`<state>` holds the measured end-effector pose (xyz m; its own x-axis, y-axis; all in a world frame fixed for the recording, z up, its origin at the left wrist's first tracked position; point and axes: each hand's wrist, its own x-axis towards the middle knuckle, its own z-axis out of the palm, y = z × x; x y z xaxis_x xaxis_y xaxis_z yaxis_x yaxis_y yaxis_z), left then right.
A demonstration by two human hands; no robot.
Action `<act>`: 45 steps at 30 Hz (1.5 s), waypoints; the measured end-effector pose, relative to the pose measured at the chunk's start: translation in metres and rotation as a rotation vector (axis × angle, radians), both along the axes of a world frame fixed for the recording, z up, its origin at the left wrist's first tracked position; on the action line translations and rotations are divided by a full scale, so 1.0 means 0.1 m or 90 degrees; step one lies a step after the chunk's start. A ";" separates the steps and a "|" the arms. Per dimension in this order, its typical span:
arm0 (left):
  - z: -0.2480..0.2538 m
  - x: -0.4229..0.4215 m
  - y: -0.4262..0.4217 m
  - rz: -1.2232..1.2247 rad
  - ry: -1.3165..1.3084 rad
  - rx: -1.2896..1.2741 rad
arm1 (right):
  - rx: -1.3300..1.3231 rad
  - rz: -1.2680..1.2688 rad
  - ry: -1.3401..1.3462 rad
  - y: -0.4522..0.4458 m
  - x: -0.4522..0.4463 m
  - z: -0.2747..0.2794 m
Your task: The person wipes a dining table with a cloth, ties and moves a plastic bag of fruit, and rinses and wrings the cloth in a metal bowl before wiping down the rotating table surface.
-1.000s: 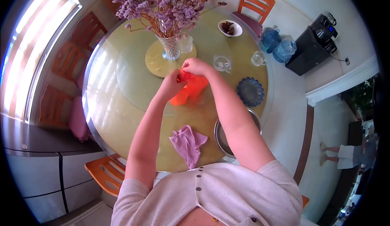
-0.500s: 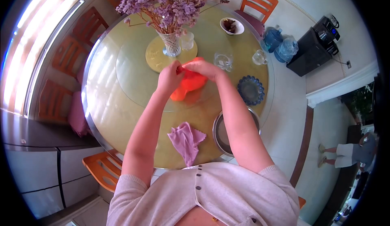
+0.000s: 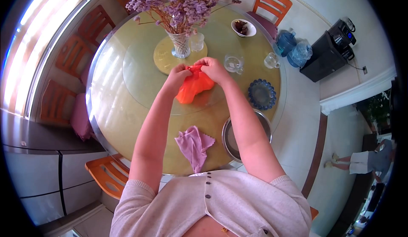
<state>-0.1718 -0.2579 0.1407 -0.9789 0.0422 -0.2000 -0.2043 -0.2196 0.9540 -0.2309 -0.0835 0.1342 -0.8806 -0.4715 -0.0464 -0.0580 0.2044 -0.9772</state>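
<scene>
Both arms reach out over the round glass-topped table (image 3: 114, 109). A thin, bright orange-red plastic bag (image 3: 193, 88) hangs between my hands above the tabletop. My left hand (image 3: 176, 77) pinches its upper left edge, and my right hand (image 3: 212, 70) grips the upper right edge. Both hands are closed on the bag, a short gap apart. Whether anything is inside the bag I cannot tell. Nearer to my body a crumpled pink cloth (image 3: 194, 145) lies on the table. Under my right forearm, partly hidden, sits a round metal pan (image 3: 229, 141).
Beyond my hands stands a glass vase (image 3: 181, 47) of dried purple flowers, beside a drinking glass (image 3: 197, 42). To the right are a glass cup (image 3: 233, 64), a glass mug (image 3: 271, 61), a blue scalloped dish (image 3: 262, 94) and a white bowl (image 3: 250, 30). Another person (image 3: 363, 162) stands far right.
My hands have drawn slightly apart, spreading the bag's top edge between them. The bag hangs more openly below. The person at the far right has shifted a little.
</scene>
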 end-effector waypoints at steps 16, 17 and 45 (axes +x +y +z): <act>-0.02 -0.07 0.00 0.036 -0.082 0.122 | -0.075 -0.046 0.455 0.04 0.11 -0.04; -0.01 -0.08 -0.01 0.036 -0.083 0.122 | -0.098 -0.089 0.445 0.04 0.09 -0.04; -0.41 0.17 -0.19 0.218 0.009 -0.140 | 0.084 -0.129 0.176 0.50 0.13 -0.99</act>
<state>-0.1552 -0.2767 0.0993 -0.9314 -0.3295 -0.1547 -0.1419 -0.0626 0.9879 -0.2175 -0.0337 0.0348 -0.9433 -0.2923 0.1575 -0.2616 0.3620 -0.8947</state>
